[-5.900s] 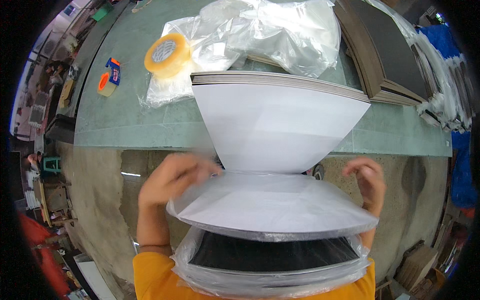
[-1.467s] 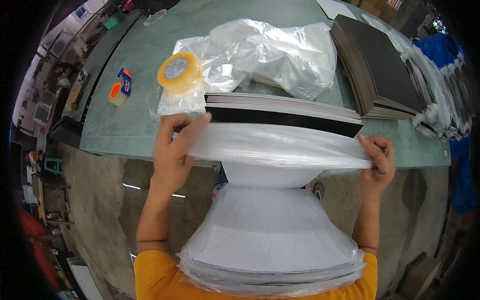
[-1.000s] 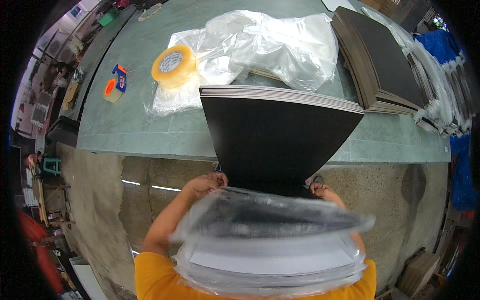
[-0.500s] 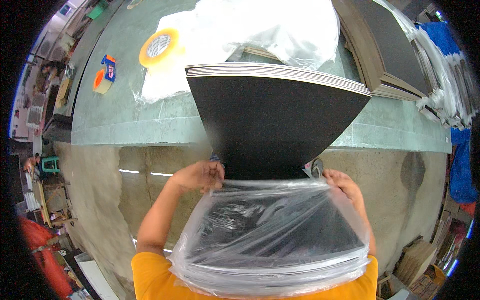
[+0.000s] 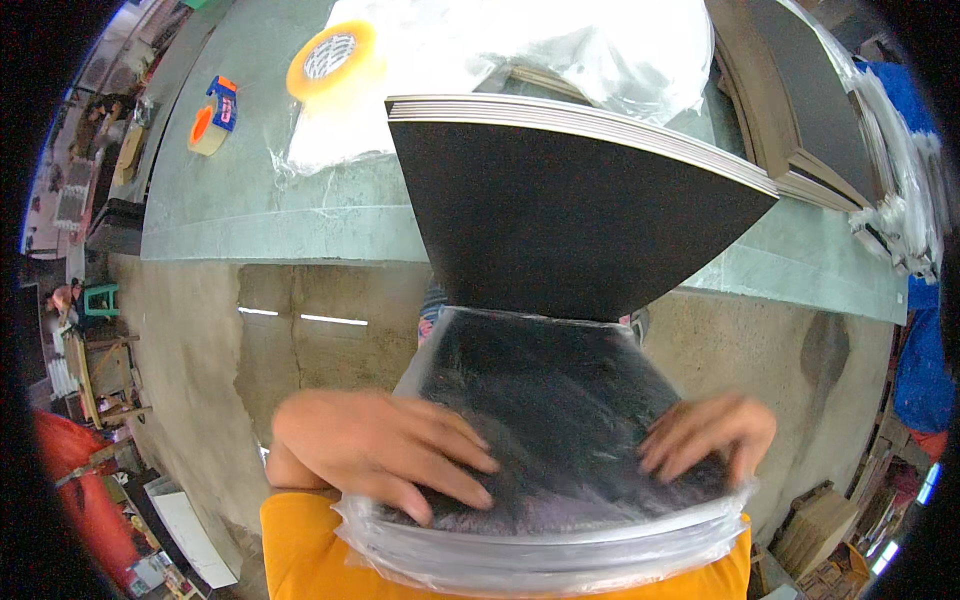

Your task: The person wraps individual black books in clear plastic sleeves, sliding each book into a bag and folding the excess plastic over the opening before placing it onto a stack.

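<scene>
A stack of black boards with white edges slants from the table edge toward me. Its near end sits inside a clear plastic bag, whose bunched end lies against my body. My left hand rests on the bag's left side, palm down, fingers spread and slightly blurred. On the right side, my right hand touches the plastic with fingers apart and bent. Neither hand grips anything.
The green table holds a large yellow tape roll, a tape dispenser and white plastic sheeting. More dark boards and wrapped bundles stand at the right. A green stool is on the far left.
Both hands have come back from the bag's far edge toward my body and now lie on top of it. The plastic looks flatter over the boards.
</scene>
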A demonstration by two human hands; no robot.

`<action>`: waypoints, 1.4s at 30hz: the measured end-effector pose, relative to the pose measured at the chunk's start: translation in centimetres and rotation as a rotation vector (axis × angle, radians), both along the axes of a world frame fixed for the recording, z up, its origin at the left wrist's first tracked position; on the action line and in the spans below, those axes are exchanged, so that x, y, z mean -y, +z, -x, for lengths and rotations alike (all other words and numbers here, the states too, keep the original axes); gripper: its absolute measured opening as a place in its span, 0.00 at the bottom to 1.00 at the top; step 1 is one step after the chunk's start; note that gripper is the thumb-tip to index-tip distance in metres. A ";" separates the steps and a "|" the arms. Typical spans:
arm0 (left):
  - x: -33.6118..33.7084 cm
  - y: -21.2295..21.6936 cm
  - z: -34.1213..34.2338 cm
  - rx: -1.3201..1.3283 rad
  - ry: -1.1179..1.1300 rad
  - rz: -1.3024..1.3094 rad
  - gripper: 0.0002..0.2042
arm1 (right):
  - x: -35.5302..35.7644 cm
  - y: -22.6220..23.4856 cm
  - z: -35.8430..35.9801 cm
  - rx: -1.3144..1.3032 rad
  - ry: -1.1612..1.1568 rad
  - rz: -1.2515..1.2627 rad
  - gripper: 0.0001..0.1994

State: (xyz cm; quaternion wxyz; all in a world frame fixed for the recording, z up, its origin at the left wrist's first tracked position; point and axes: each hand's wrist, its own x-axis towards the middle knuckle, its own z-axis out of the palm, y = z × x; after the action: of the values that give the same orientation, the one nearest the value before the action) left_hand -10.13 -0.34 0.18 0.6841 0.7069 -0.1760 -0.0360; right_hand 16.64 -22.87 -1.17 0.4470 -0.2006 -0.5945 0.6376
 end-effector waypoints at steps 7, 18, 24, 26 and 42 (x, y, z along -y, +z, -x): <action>2.2 -16.3 -0.5 -0.534 0.193 -0.375 0.19 | -2.1 -14.4 4.8 0.639 -0.073 0.405 0.23; -14.8 3.4 -12.4 0.219 1.428 -0.562 0.08 | -3.2 -16.6 4.2 0.804 -0.137 0.467 0.27; -15.1 -1.1 -23.9 0.773 0.767 -1.336 0.19 | -3.3 -16.1 4.0 0.775 -0.164 0.495 0.27; -15.0 -1.3 -25.5 0.698 0.674 -1.420 0.17 | -3.4 -16.0 4.0 0.764 -0.160 0.526 0.27; -16.5 0.4 -27.2 0.352 0.847 -1.072 0.26 | -3.2 -16.9 4.0 0.772 -0.197 0.502 0.25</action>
State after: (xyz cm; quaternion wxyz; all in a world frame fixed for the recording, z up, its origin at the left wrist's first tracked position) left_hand 17.09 16.15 0.57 0.1584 0.9495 0.0483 0.2664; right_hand 12.60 -19.68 -18.11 0.1895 -0.5805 -0.5226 0.5950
